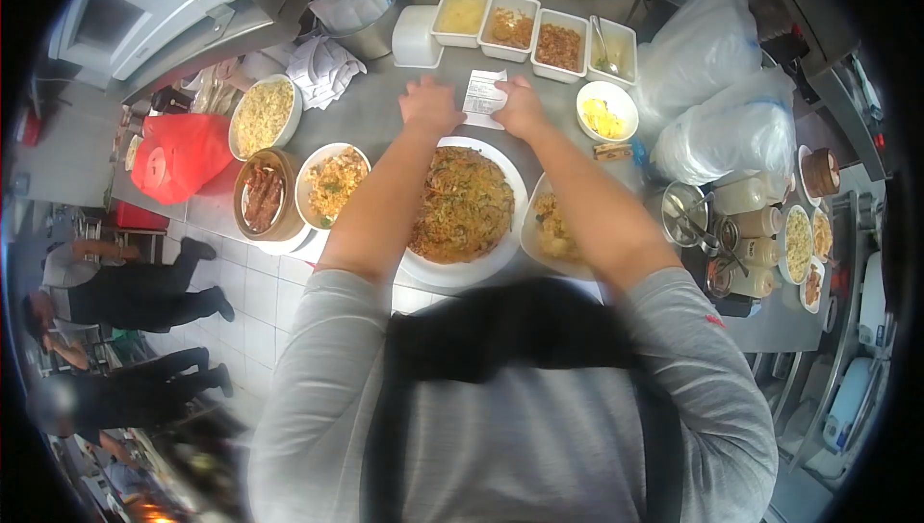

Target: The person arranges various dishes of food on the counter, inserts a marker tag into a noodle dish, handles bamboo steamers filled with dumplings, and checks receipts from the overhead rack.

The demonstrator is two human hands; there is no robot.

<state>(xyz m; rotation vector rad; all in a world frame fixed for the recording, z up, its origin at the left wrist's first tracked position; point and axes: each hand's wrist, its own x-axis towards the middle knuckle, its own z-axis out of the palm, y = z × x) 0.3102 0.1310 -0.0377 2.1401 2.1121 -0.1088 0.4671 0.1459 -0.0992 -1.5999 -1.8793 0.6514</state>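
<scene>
A printed paper receipt (483, 93) lies at the back of the steel counter, between my two hands. My right hand (522, 106) grips its right edge, with the thumb and fingers on the paper. Just left of the slip, my left hand (432, 104) rests with its fingers spread; whether it touches the paper's edge I cannot tell. Below my hands, between my forearms, sits a large white plate (518, 198) heaped with a browned noodle-like dish (462, 204). My right forearm partly covers a bowl of yellowish food (551, 225).
White tubs of toppings (510, 27) line the back, near a small bowl of yellow pieces (606, 112). On the left stand a fried rice bowl (265, 117), a bamboo steamer (262, 198) and a red bag (183, 157). Plastic bags (722, 124) and sauce bottles (756, 225) crowd the right. Two people (125, 292) appear at left.
</scene>
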